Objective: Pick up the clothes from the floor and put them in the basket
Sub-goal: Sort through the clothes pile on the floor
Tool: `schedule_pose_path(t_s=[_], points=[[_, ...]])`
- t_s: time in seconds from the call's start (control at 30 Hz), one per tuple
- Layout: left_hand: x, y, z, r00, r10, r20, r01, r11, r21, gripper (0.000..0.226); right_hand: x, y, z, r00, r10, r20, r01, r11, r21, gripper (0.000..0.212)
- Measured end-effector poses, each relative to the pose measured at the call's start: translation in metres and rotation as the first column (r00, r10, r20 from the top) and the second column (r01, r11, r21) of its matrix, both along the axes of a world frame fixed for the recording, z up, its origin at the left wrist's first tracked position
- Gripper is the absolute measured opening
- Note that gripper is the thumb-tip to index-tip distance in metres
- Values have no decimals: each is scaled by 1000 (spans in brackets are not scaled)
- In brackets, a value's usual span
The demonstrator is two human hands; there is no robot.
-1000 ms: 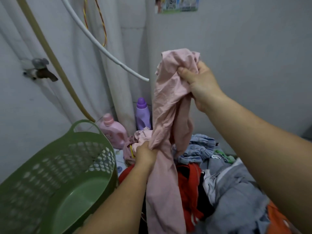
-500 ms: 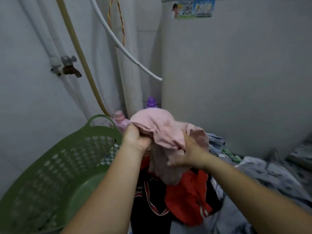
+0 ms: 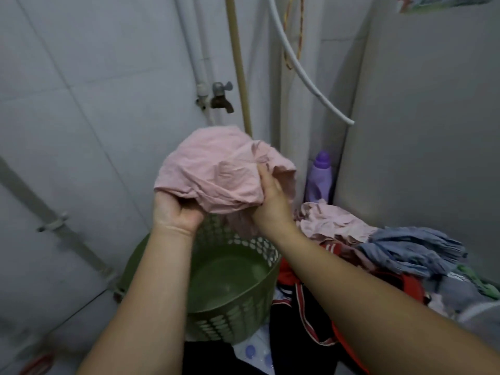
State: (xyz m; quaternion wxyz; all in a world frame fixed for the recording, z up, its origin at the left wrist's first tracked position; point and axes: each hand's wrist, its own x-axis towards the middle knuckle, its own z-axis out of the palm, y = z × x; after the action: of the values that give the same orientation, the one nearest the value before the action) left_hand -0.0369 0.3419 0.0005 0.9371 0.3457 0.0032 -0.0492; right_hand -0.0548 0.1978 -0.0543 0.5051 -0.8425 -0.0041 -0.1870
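The green basket is sitting on the floor with nothing inside it, and the pile of clothes is lying just to its right. Above the basket's opening the pink garment is hanging bunched — soft, light and floppy, best gathered by its folds. The left hand is gripping it from underneath, fingers curled into the cloth; the right hand is clutching its right side.

Both forearms are bare from elbow to wrist, no sleeves showing. The left hand and right hand are bare too, without gloves, rings or watch.
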Motion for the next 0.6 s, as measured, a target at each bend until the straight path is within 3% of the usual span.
schedule_pose_path(t_s=[0.07,0.13,0.2,0.27,0.3,0.47,0.6], points=[[8,27,-24,993,81,-83,-77,995,58,31,7,19,-17,972,155,-176,-172,981,-87,84],[12,44,-60,962,161,-221,-93,953,289,28,9,22,-31,872,224,-436,-375,878,-298,94],[10,61,-102,897,294,-330,17,723,690,23,6,18,-41,773,136,-619,-503,725,-470,82],[8,72,-145,869,342,-357,210,399,893,58,4,7,-49,777,47,-627,-463,719,-519,62],[8,75,-159,867,343,-360,257,310,915,70,5,0,-51,794,22,-607,-412,754,-512,53],[8,39,-152,924,243,-295,226,275,935,62,2,-49,-57,915,-82,-395,-116,884,-452,30],[11,-8,-132,964,120,-237,195,284,939,61,-9,-101,-69,908,-224,-355,53,900,-433,24]])
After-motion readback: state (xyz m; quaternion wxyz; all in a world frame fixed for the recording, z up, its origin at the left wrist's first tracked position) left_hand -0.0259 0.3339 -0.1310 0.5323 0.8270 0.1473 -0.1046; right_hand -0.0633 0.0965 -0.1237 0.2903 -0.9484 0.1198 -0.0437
